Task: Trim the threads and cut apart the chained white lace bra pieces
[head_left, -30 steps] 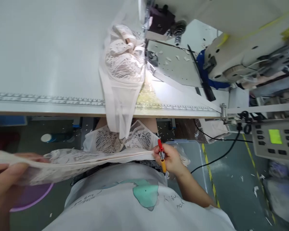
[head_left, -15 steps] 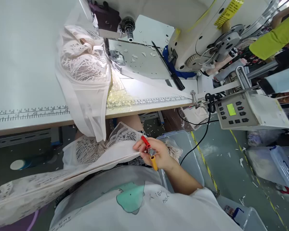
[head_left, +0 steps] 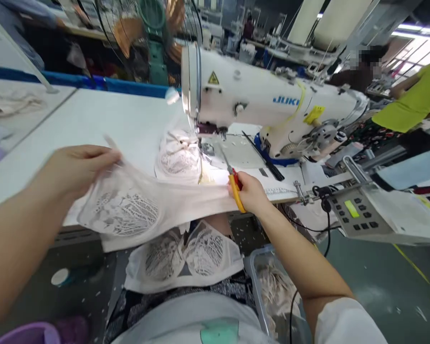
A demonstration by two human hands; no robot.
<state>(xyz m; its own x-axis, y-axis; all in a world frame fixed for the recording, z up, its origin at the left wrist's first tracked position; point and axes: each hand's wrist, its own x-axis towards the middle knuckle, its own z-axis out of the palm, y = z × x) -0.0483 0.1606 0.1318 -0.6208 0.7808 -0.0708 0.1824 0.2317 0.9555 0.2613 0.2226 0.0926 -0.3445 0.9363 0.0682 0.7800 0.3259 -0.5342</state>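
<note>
Left hand [head_left: 77, 168] is closed, gripping one end of the lace garment [head_left: 136, 210]. Right hand [head_left: 251, 195] is closed around red-and-yellow snips [head_left: 235, 187] and pinches the garment's other end. The garment hangs stretched between both hands over the near edge of the desk [head_left: 103, 119], in front of the sewing machine [head_left: 258, 102]. A second lace piece [head_left: 179, 160] lies on the desk at the machine's needle.

"JUKI" — on sewing machine [head_left: 272, 107]

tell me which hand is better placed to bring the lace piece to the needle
Right, likely. The right hand grips the lace piece at its end in front of the sewing machine, along with snips. The left hand holds the far end over the table.
</note>
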